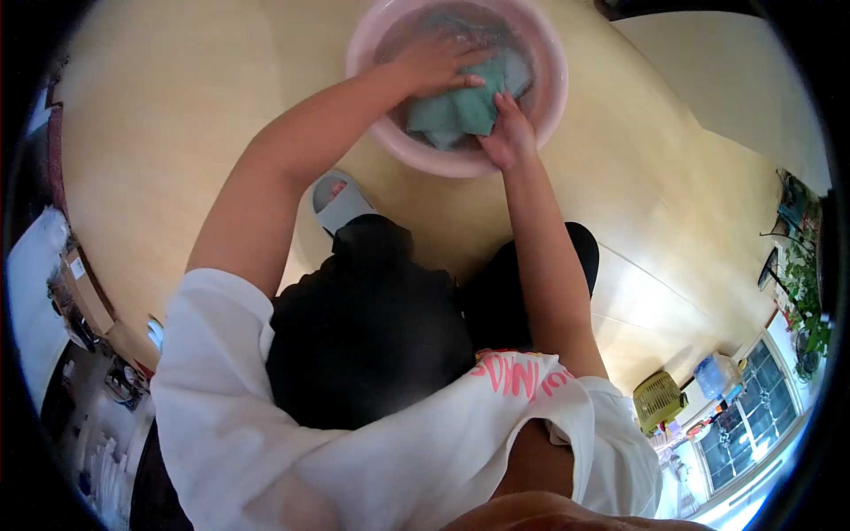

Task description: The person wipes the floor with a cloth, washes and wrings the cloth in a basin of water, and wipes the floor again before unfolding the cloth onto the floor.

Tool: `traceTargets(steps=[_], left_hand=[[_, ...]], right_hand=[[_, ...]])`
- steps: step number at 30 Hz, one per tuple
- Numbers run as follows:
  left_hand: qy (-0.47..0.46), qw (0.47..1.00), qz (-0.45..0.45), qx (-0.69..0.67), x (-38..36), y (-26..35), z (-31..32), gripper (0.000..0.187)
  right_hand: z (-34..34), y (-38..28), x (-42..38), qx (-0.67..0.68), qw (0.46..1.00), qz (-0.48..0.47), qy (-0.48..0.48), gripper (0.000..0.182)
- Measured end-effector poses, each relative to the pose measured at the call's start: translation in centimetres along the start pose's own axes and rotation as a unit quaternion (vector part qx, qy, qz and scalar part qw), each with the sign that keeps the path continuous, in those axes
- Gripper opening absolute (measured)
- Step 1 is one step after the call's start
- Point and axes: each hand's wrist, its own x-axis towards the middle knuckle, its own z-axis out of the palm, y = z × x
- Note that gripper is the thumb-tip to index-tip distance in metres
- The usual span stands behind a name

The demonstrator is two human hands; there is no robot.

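A wet green cloth (474, 108) lies partly in the water of a pink basin (551, 88). From the left, my left hand (436, 65) reaches over the basin, its thumb and fingers closed on the cloth's upper edge. My right hand (512, 134) grips the cloth's right side at the basin's near rim, thumb on top and the other fingers mostly hidden beneath. Cloudy water with some suds surrounds the cloth. Paler fabric shows under the water beside it, but its shape cannot be made out.
The basin stands on a light tan floor (655, 177). A grey slipper (341, 205) on my foot is just below it, near my dark-clothed knees. A pale panel (735, 88) is at upper right. Plants (806, 310), a yellow-green basket (660, 401) and a cardboard box (87, 292) lie at the edges.
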Motion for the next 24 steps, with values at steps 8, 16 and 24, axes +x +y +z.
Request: traceTargets(steps=[8, 16, 24], left_hand=[[-0.054, 0.98, -0.023, 0.192, -0.5, -2.9, -2.0, 0.054], [0.005, 0.996, 0.082, -0.027, -2.2, 1.5, -0.9, 0.072], [-0.118, 0.991, 0.056, -0.01, -1.9, 1.2, -2.1, 0.091]], right_hand=[[-1.1, 0.9, 1.0, 0.02, 0.997, 0.026, 0.066, 0.046], [-2.5, 1.7, 2.1, 0.036, 0.999, 0.023, 0.03, 0.046], [-0.9, 1.5, 1.2, 0.016, 0.999, 0.004, 0.046, 0.041]])
